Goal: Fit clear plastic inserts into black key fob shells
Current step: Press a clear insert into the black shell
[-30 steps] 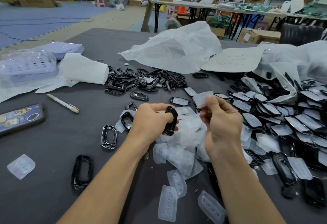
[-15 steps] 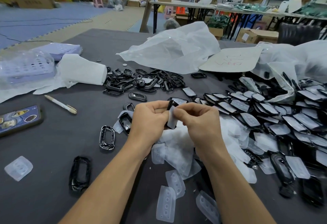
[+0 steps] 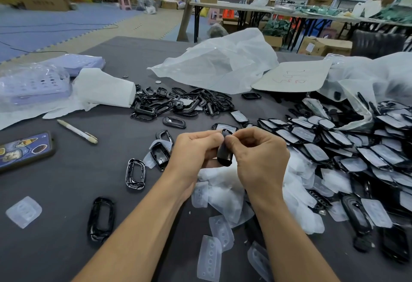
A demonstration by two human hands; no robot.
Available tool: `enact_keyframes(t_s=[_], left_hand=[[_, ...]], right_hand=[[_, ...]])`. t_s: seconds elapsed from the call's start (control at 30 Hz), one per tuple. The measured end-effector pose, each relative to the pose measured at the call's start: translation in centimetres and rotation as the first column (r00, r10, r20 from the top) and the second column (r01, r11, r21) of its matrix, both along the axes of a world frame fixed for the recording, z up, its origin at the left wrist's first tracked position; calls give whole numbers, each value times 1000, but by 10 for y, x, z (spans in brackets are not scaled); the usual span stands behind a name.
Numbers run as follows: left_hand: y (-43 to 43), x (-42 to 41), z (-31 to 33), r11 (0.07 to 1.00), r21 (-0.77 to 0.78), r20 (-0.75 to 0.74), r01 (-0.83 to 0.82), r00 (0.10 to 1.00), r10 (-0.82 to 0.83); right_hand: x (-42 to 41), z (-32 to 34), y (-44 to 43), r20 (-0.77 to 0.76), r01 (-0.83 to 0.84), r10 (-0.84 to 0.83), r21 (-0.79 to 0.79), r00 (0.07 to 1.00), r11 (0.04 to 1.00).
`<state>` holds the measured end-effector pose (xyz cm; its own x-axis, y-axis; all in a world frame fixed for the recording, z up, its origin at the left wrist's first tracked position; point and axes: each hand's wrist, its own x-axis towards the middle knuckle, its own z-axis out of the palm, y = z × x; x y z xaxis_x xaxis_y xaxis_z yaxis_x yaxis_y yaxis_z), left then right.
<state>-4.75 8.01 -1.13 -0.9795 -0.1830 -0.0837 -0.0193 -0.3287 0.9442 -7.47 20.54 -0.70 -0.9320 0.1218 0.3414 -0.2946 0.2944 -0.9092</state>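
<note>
Pinching the upper end of 1 black key fob shell between curled fingertips, drawn narrow and pressed close together. Gripping it from one side with the left hand, fingers wrapped round its edge. Closing on it from the other side with the right hand, thumb and forefinger meeting at the top. Holding it roughly on end above the table, just over a heap of loose clear inserts.

Reading the step as seating: probably pressing an insert into the shell's opening. Calling next, on that reading, for thumb pressure worked round the rim to bring the insert flush. Then laying the piece among the finished shells lined up in rows to the right. Then taking 1 more from the pile of empty shells farther back.

Not showing the insert itself, either hiding behind the fingers or facing away. Leaving unclear, therefore, any seating, whole or partial. Blurring the shell's near face into a plain dark shape. Cutting off the rows of finished pieces at the right edge.
</note>
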Motion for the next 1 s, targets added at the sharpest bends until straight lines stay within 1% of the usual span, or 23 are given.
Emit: enact_keyframes(t_s=[0.1, 0.17, 0.27, 0.37, 0.47, 0.57, 0.8, 0.93, 1.0], left_hand=[[-1, 0, -2, 997, -62, -40, 35, 998, -37], [-2, 0, -4, 996, -81, -53, 44, 997, -48], [-1, -1, -6, 996, -87, -58, 26, 998, -32], [0, -1, -6, 995, -94, -72, 19, 997, -26], [0, -2, -7, 991, -132, -73, 2, 997, -12], [1, -3, -7, 989, -146, -62, 3, 998, -12], [0, -1, -5, 994, -103, -94, 38, 994, -48], [1, -1, -5, 991, -122, -101, 57, 992, -70], [1, -1, -5, 990, -131, -101, 46, 993, -60]], right_hand=[[-2, 0, 1, 34, -2, 2, -24, 999, 1000], [-4, 1, 4, 77, -47, 51, -55, 996, 997], [-6, 0, 4, 86, -105, 104, 4, 991, 994], [-7, -1, 4, 72, -115, 114, 0, 991, 993], [-8, -2, 5, 71, -124, 122, 20, 990, 992], [-9, -2, 5, 100, -141, 146, -47, 984, 989], [-8, 3, 7, 194, -164, 217, -253, 957, 953], [-8, 5, 7, 221, -148, 210, -266, 952, 952], [-7, 5, 6, 211, -146, 197, -235, 957, 961]])
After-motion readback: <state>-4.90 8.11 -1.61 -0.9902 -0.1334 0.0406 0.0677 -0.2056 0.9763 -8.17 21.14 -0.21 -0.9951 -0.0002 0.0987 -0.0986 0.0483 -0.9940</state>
